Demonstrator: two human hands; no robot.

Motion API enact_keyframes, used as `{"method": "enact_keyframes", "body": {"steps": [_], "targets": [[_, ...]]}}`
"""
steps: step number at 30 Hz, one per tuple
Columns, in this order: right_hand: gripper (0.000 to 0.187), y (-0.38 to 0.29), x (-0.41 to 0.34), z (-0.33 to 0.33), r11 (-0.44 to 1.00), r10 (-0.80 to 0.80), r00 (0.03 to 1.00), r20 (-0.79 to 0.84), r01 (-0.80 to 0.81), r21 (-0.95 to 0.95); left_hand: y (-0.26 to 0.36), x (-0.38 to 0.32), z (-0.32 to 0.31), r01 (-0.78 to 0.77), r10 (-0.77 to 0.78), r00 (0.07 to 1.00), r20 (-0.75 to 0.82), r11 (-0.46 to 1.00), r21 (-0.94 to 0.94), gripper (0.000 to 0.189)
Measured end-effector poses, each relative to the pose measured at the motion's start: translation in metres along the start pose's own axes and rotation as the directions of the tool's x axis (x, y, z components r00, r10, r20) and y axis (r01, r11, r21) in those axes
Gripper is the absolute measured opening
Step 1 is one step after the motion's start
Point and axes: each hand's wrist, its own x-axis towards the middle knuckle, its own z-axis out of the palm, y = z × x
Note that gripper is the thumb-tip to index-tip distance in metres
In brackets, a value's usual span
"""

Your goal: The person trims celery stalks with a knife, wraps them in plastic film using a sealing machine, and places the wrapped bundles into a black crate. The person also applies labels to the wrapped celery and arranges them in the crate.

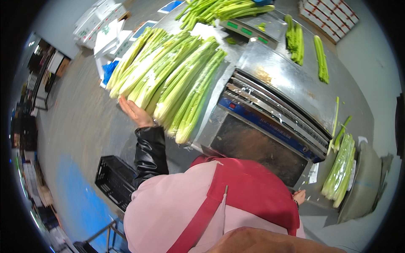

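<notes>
My left hand [135, 112] rests with fingers extended against the base ends of wrapped celery bunches [161, 72], which lie side by side at the left of the metal table. Low at the right, my right hand [299, 196] is partly hidden by my red apron, near the table's front edge; its fingers look curled, and whether it holds anything does not show. Between the hands stands a film wrapping machine [272, 117] with a dark, stained plate [259, 147]. One more wrapped celery bunch [340, 174] lies at the far right, beside loose stalks [341, 134].
Unwrapped celery [218, 11] is heaped at the back beside a scale [253, 27]. More celery [295, 41] lies at the back right. A black plastic crate [115, 180] is on the left below the table. White foam boxes [109, 38] are stacked beyond.
</notes>
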Motion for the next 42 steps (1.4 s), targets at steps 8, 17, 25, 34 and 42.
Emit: {"method": "enact_keyframes", "body": {"steps": [8,17,25,34,42], "targets": [[0.047,0.068,0.08,-0.001,0.989,-0.044,0.999,0.007,0.044,-0.142,0.005,0.003,-0.047,0.443,-0.628,0.777,0.046,0.493,-0.749,0.071],[0.051,0.027,0.036,0.011,0.885,-0.236,0.968,0.088,0.252,-0.392,0.014,-0.018,-0.006,-0.214,0.151,0.969,0.195,0.91,0.356,0.044],[0.051,0.003,-0.002,0.016,0.834,-0.319,0.947,-0.037,0.262,-0.486,0.013,-0.02,-0.007,-0.365,0.297,0.93,0.216,0.812,0.456,0.038],[0.048,-0.004,-0.016,0.021,0.847,-0.328,0.941,-0.077,0.258,-0.464,0.009,-0.022,-0.002,-0.408,0.376,0.913,0.161,0.82,0.402,0.032],[0.046,-0.01,-0.022,0.022,0.841,-0.319,0.945,-0.073,0.247,-0.48,0.002,-0.022,-0.002,-0.425,0.399,0.905,0.149,0.818,0.388,0.032]]}}
